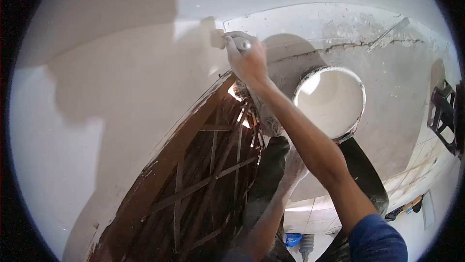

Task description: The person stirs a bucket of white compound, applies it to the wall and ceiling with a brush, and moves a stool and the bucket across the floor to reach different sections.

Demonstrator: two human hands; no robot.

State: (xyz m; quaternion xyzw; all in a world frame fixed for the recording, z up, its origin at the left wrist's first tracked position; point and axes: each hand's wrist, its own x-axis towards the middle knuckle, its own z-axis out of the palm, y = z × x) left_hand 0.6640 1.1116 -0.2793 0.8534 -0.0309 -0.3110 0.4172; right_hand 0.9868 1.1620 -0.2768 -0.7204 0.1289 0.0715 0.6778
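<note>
My right hand (251, 63) is closed around the handle of a paintbrush (219, 39), its pale head against the white wall (145, 63) near a corner. Below and to the right of that hand is a round bucket (363, 90) of whitish paint-like liquid, with smears on its rim. My left hand (294, 165) is low beside my knee, largely covered by my right forearm. Its fingers are hidden, so what it touches cannot be made out.
A brown wooden frame with a crossed lattice (213, 179) runs along the wall at lower left. A cracked, patchy ledge (387, 73) stretches behind the bucket. At far right is a black plastic object (443, 116). A blue item (292, 239) lies on the tiles below.
</note>
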